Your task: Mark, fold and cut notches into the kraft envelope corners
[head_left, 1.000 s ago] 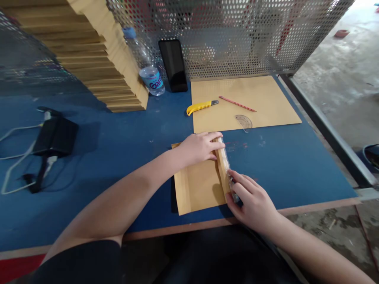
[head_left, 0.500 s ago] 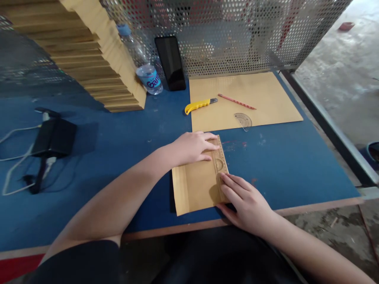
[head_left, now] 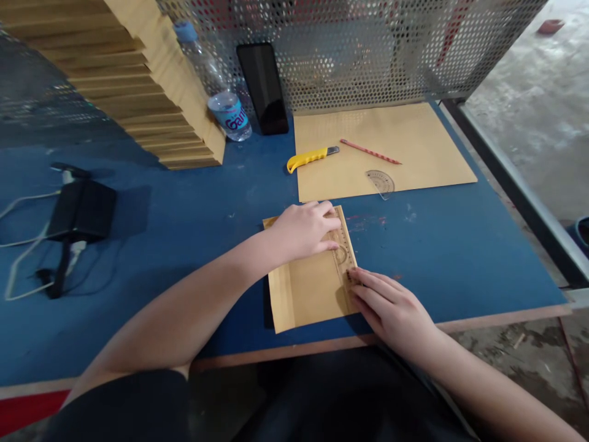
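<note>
Since a second ago, flap folded flat and clear ruler point(head_left: 343, 248) laid along the right edge of the small brown envelope point(head_left: 308, 285), right hand point(head_left: 391, 307) slid lower. Envelope flat on blue table point(head_left: 184, 221), near its front edge. Left hand point(head_left: 306, 230) spread open, pressing envelope top and upper ruler; right hand open, fingers flat, touching ruler's lower end at envelope's bottom right corner. Beyond the envelope: large brown sheet point(head_left: 414, 141) bearing pencil point(head_left: 370, 151), protractor point(head_left: 381, 182), yellow utility knife point(head_left: 310, 159) across its left edge. Farther back-left of envelope: phone point(head_left: 264, 86), water bottle point(head_left: 221, 101), stacked envelopes point(head_left: 138, 92). Far left: black adapter point(head_left: 80, 209).
</note>
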The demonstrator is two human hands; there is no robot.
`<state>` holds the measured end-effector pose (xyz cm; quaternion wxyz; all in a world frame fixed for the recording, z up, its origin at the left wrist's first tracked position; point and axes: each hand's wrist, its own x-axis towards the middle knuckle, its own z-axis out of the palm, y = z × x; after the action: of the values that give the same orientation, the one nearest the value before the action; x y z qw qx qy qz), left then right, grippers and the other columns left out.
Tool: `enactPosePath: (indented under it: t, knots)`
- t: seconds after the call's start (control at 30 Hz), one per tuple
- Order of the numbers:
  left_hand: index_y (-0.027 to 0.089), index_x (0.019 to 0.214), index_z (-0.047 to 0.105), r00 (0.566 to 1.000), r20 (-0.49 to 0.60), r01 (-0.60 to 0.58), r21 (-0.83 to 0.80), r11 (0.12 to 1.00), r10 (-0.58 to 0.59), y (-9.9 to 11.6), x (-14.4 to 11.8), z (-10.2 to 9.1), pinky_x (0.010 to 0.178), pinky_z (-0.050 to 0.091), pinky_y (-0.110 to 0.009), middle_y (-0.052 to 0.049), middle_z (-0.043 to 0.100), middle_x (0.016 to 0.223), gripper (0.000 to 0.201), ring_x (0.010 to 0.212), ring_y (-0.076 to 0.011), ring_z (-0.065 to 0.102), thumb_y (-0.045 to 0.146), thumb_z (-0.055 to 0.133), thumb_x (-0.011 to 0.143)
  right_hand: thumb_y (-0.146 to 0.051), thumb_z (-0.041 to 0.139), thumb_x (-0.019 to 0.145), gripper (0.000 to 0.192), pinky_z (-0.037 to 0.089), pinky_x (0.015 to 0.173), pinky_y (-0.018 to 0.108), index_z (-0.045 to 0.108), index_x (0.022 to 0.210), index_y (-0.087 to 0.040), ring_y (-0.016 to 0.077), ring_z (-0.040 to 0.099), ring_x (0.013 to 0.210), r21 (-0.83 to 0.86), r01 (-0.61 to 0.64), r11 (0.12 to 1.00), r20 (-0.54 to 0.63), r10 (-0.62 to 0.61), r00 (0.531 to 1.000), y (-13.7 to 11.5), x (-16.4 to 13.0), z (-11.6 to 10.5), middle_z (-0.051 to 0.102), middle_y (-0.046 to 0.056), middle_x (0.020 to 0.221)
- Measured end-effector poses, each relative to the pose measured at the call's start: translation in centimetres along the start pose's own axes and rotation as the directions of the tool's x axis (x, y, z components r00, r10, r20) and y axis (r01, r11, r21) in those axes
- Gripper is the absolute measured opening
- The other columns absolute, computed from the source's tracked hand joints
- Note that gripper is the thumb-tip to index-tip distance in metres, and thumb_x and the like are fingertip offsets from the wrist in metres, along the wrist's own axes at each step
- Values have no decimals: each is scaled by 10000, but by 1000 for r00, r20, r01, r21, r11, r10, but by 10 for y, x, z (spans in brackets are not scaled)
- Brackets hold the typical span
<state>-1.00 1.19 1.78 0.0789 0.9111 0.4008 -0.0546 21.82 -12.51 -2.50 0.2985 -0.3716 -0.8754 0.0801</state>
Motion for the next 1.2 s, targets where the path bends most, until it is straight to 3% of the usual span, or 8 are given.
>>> enactPosePath:
  t: [0.17,0.33,0.53,0.67,0.8,0.97,1.2]
  knots:
    - [277,1326,719,1000,-30,6,23,1000,-6,6,1,2,856,586,-350,-77,609,1535,374,1321,-283,640,509,688,1034,-84,643,997,190,666,1063,415,757,1144,-125,276,764,1206,-1,6,1000,-3,-6,1000,1,-2,0,787,172,1257]
    - [232,1312,727,999,-27,23,58,998,-22,12,-1,3,842,597,-393,-126,602,1554,427,1296,-333,636,541,689,1020,-79,647,990,227,661,1071,422,763,1175,-140,280,754,1231,9,22,1000,0,-22,1000,3,-2,2,788,163,1265]
    - [168,1456,645,1000,-3,22,96,995,-21,25,-7,4,928,600,-456,-200,513,1639,841,1389,-415,559,811,656,914,-90,649,1005,173,681,1027,417,747,1145,-121,282,767,1194,-12,28,1000,-7,-28,1000,1,1,0,798,160,1221]
    - [117,1576,519,999,25,36,123,992,-39,31,-10,4,1002,585,-471,-241,445,1681,1008,1456,-427,500,837,666,886,-119,642,1020,147,686,1008,417,736,1130,-145,276,773,1171,-39,5,999,-13,-6,1000,0,1,0,790,156,1228]
    - [189,1636,469,998,55,34,100,994,-40,31,-10,4,1085,543,-513,-240,405,1708,1006,1490,-432,477,835,662,889,-144,657,1009,184,690,1001,458,713,1184,-164,292,766,1181,-73,-42,996,-21,40,999,2,-1,2,785,154,1242]
    - [181,1654,457,998,59,14,79,997,-18,31,-8,6,1194,455,-521,-247,348,1738,997,1543,-424,429,820,645,912,-132,669,997,197,689,1010,475,715,1188,-144,309,760,1195,-91,-31,995,-19,29,999,3,-3,1,785,163,1246]
    - [154,1685,397,994,99,31,113,993,-43,35,-8,6,1138,491,-530,-262,357,1729,1006,1521,-439,441,807,601,947,-122,668,988,241,674,1051,453,746,1211,-165,289,760,1213,-62,-37,997,-10,36,999,2,-2,-1,797,142,1246]
